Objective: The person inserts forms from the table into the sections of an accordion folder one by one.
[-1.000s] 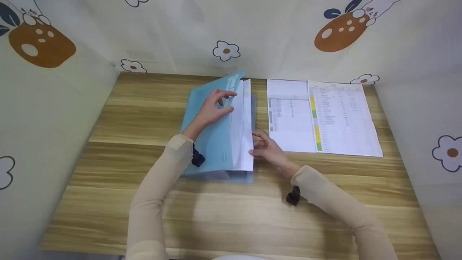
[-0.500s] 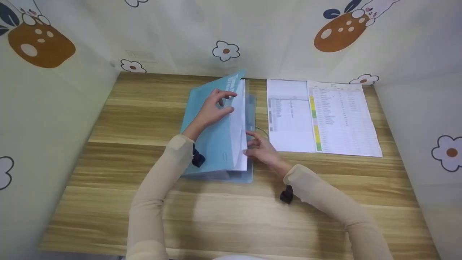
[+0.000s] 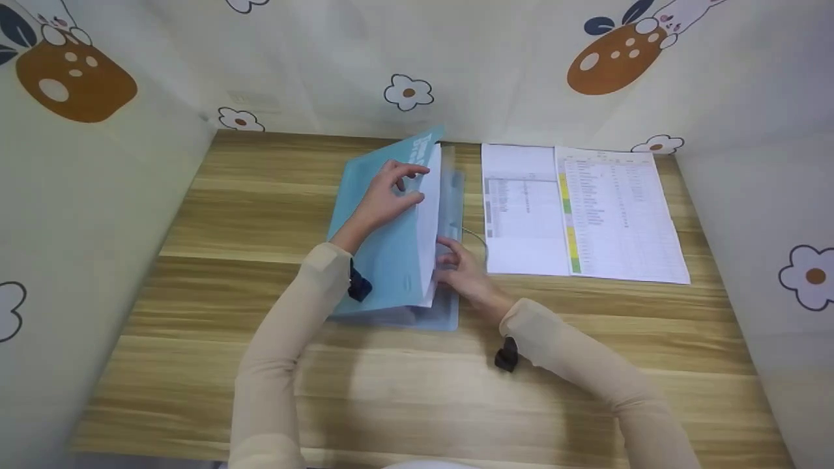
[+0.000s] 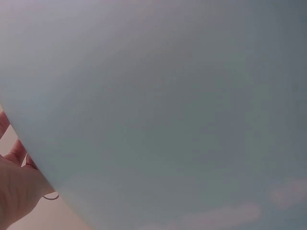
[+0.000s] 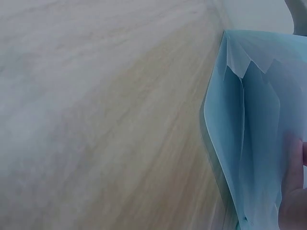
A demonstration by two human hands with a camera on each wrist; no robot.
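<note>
A light-blue plastic folder (image 3: 381,247) lies on the wooden table with its front cover raised at the right side. White lettering runs near the top of the cover. My left hand (image 3: 384,202) lies over the cover and holds it near its raised edge with thumb and index finger. White papers (image 3: 428,221) stand inside, under the cover. At their right edge my right hand (image 3: 466,273) grips them with thumb and fingers. In the right wrist view the folder's inner pockets (image 5: 259,110) gape, and part of that hand shows at the right. The cover fills most of the left wrist view.
Two printed sheets lie to the right: a grey table sheet (image 3: 526,247) and a colour-marked list (image 3: 625,241). A thin cord (image 3: 479,236) loops out beside the folder. Patterned curtain walls (image 3: 326,78) border the table (image 3: 241,280).
The right hand has moved left along with the papers, which slid further under the cover. More of the folder's back part shows at the right. The left hand stays practically in place.
</note>
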